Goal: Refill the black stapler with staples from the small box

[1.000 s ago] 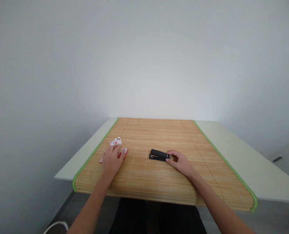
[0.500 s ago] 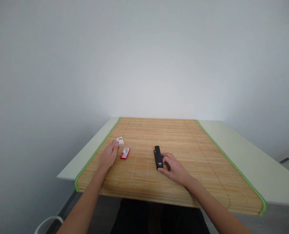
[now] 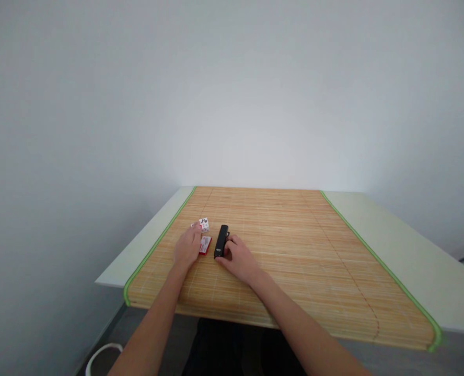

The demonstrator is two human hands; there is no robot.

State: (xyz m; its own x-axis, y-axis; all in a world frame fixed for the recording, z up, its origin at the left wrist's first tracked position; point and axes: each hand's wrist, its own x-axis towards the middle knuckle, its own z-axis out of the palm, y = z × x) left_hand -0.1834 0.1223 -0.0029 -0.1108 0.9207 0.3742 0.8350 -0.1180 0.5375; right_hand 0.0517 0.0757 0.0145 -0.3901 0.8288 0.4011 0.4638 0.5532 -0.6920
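Observation:
A black stapler (image 3: 221, 241) lies lengthwise on the bamboo mat (image 3: 294, 250), and my right hand (image 3: 238, 259) grips its near end with curled fingers. Just to its left lies a small red staple box (image 3: 205, 245). A small white box with red print (image 3: 204, 224) sits a little farther back. My left hand (image 3: 187, 247) rests on the mat with fingers together, its fingertips touching the white box and its side against the red one.
The mat has green edging and covers a pale table (image 3: 392, 235) set against a white wall. A white round rim (image 3: 99, 357) shows on the floor at lower left. My dark-clothed lap is under the table's near edge.
My right hand has slid the stapler leftward, turning it lengthwise, until it lies beside the red box. My left hand has shifted right and forward onto the small boxes.

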